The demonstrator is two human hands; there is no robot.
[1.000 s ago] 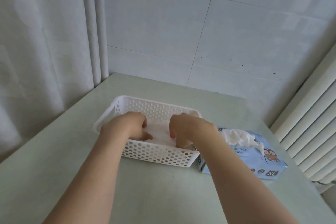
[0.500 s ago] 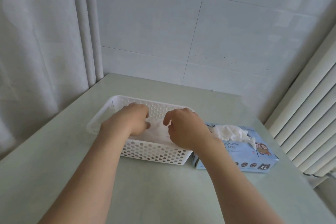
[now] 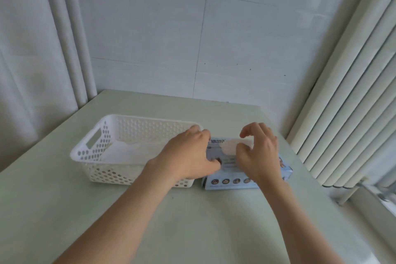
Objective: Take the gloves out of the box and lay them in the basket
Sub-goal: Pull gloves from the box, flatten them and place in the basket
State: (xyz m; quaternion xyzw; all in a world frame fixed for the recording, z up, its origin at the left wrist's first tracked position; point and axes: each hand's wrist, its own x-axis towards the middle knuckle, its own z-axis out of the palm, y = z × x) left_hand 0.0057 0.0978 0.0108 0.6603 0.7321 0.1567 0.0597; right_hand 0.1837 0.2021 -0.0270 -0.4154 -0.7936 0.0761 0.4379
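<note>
The left hand (image 3: 188, 154) lies on the left end of the box (image 3: 231, 182) — to steady it, I judge, though its finger grip is hidden — while the right hand (image 3: 259, 152), fingers bent but unclosed, brackets the glove (image 3: 229, 146) poking from the box top, the basket (image 3: 150, 119) just left.

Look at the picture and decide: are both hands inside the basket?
No: the left hand and the right hand are at the blue box beside the basket, not inside it.
</note>
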